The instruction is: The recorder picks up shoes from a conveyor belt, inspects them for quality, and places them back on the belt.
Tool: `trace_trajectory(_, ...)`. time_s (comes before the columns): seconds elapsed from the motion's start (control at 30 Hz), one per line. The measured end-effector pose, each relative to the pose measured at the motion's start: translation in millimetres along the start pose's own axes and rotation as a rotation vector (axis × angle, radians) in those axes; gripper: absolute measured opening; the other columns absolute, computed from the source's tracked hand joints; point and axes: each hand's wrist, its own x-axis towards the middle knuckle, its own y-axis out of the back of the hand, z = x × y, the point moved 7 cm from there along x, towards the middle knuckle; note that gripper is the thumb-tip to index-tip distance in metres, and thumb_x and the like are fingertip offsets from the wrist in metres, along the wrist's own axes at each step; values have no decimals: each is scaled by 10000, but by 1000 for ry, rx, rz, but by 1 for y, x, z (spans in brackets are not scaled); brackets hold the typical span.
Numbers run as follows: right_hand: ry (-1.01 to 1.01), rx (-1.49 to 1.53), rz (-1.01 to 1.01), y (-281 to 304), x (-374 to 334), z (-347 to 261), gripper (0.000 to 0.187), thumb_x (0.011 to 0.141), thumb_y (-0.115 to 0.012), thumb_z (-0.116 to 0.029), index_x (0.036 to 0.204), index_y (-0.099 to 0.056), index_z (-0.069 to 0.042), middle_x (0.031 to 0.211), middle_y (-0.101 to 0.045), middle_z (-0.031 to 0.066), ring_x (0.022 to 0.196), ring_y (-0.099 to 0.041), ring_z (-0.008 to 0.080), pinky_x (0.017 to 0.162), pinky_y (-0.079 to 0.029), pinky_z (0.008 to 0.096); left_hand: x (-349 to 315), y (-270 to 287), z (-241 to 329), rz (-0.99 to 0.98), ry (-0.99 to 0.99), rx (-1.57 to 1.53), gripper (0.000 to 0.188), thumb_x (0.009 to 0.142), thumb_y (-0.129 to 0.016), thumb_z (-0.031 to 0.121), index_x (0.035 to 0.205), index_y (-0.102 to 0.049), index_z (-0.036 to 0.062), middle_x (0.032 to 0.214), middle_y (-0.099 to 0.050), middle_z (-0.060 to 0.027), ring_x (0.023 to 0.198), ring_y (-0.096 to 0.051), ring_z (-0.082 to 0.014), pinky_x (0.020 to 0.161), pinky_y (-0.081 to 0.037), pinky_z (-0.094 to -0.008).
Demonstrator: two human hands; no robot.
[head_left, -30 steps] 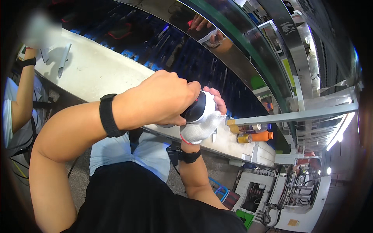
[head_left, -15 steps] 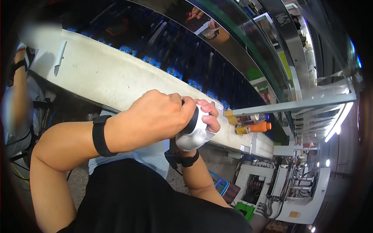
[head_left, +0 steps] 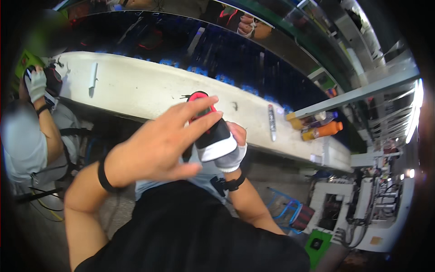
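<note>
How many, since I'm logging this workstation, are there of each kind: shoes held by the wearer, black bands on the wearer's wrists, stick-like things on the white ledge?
Shoe in the gloved right hand: 1
Left wristband and right wristband: 2
Pale stick and grey stick on the white ledge: 2
Total: 5

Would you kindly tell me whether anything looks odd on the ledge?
A small dark scrap or stain shows on the pale ledge, right of the shoe, odd against the light surface; I cannot tell which.

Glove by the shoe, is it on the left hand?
No, the left hand is bare; the glove is on the right hand.
</note>
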Motion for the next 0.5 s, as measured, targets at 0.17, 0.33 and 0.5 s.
trace_trajectory(0.17,90,-41,-131,-11,-12,8,380,790,-826,-88,1121,-662,-176,1048,-654,40,1008,-669,300,903,-555,463,-26,-21,9,80,186,37,1145,667,-1010,287,1651,-479,36,1695,-438,-252,1560,-459,-469,1266,-425,-538)
trace_trajectory(0.33,53,36,-186,-30,2,-4,414,671,-853,-125,1027,-654,-204,999,-643,1,932,-622,289,816,-516,450,-35,-21,-23,110,321,91,1053,619,-992,293,1556,-575,52,1652,-493,-236,1512,-511,-467,1236,-452,-537)
trace_trajectory(0.5,98,172,-281,-42,25,-9,450,610,-931,-253,956,-649,-197,904,-639,0,848,-615,281,777,-474,461,-34,-6,-45,163,197,85,748,631,-953,280,1300,-724,35,1520,-623,-226,1315,-684,-422,1052,-592,-482)
